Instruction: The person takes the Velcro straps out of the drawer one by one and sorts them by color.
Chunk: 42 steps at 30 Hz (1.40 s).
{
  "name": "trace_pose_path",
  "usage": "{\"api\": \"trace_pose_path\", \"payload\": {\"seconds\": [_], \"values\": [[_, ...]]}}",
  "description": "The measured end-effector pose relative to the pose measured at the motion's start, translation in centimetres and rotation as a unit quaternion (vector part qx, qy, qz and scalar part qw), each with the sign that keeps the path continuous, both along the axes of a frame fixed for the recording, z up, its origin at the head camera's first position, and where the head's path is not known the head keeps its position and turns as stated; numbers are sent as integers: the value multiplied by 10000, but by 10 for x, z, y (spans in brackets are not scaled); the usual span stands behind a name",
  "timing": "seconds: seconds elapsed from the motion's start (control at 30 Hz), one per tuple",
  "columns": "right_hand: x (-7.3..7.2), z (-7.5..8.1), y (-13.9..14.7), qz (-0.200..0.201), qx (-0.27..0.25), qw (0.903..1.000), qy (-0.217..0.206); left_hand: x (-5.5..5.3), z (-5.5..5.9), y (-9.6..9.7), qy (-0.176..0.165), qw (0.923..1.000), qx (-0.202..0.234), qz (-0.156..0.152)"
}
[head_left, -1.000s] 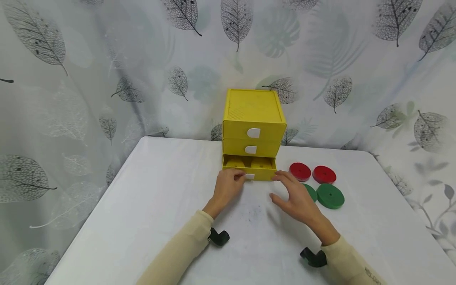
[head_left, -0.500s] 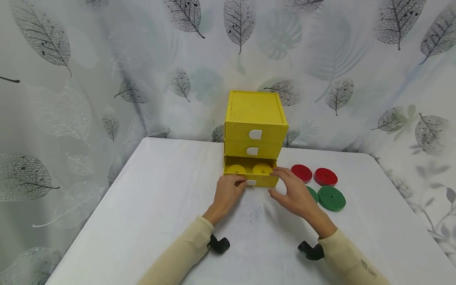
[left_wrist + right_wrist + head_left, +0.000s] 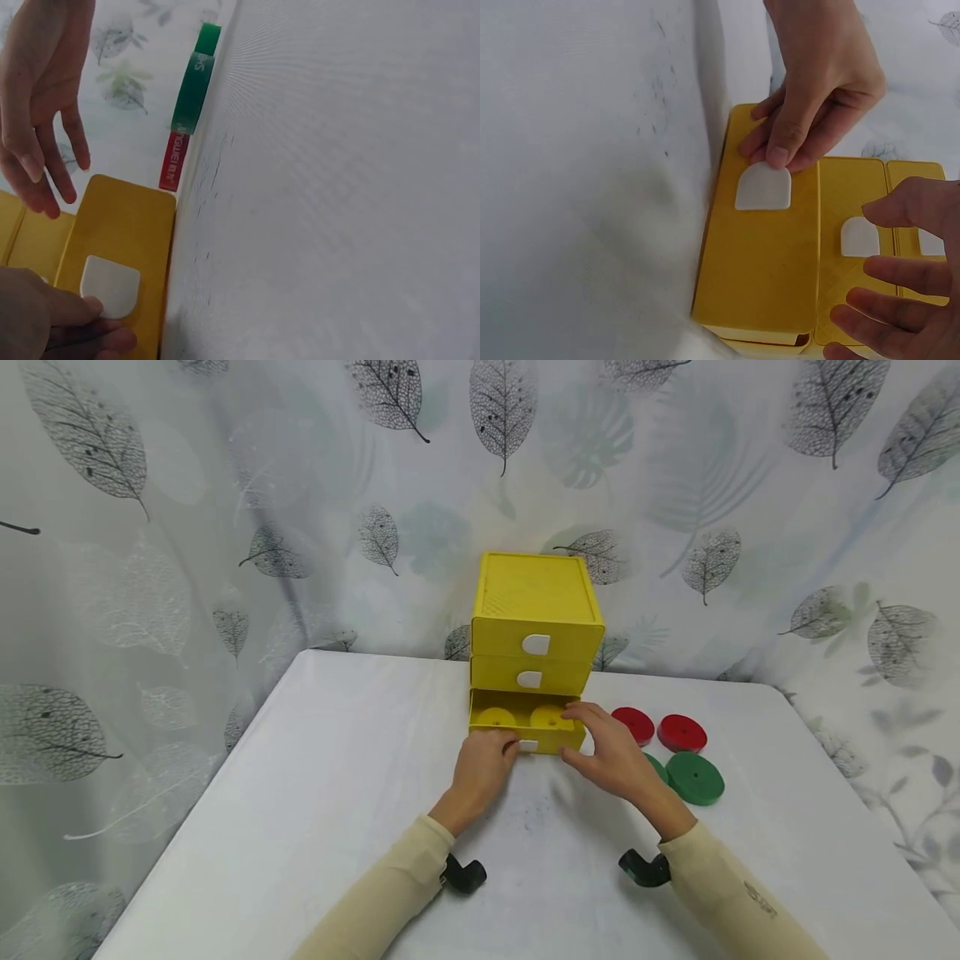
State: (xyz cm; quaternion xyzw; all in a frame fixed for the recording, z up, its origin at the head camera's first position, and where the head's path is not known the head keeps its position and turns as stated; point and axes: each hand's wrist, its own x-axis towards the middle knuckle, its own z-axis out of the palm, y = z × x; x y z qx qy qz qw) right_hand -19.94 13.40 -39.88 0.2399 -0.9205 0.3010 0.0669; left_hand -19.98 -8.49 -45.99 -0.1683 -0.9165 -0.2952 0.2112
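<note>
The yellow three-drawer cabinet (image 3: 536, 589) stands against the back wall, its bottom drawer (image 3: 558, 741) pulled out. My left hand (image 3: 478, 770) pinches the white handle tab (image 3: 763, 187) on that drawer's front, thumb and fingertips at the tab's edge. Inside lie two yellow rolls (image 3: 497, 717) side by side, each with a small centre hole. My right hand (image 3: 621, 766) is spread with bent fingers at the drawer's right end, fingertips over the edge by the right-hand yellow roll (image 3: 547, 717). In the right wrist view its fingers are apart with nothing between them.
Two red rolls (image 3: 682, 732) and two green rolls (image 3: 695, 778) lie on the white table (image 3: 360, 735) right of the cabinet; my right hand partly hides one green roll. A black wrist fitting (image 3: 647, 868) sits at each sleeve. A leaf-patterned curtain hangs behind.
The bottom drawer has slid further out towards me with my left hand on its tab, showing more of the yellow rolls. My right hand has shifted slightly left, over the drawer's edge.
</note>
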Motion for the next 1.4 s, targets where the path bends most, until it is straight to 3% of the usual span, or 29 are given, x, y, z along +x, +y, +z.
{"api": "trace_pose_path", "payload": {"seconds": [0.23, 0.53, 0.73, 0.93, 1.17, 1.4], "values": [[-5, 3, 2, -44, 28, 9998, -203, 5, 1, 0, 145, 9998, -142, -25], [-14, 6, 2, 74, 125, 9996, -244, 19, 10, 2, -129, 9983, -563, -88], [-21, 5, -1, 141, 333, 9981, -501, 31, 13, 3, -231, 9966, -780, -122], [-30, 2, -4, 424, 534, 9924, -1022, 43, 21, 4, -629, 9920, -1093, -65], [-37, 2, -2, 595, 887, 9846, -1384, 51, 30, 7, -748, 9841, -1611, 52], [-40, 1, 4, 858, 1003, 9779, -1621, 57, 38, 11, -936, 9790, -1808, 105]]}}
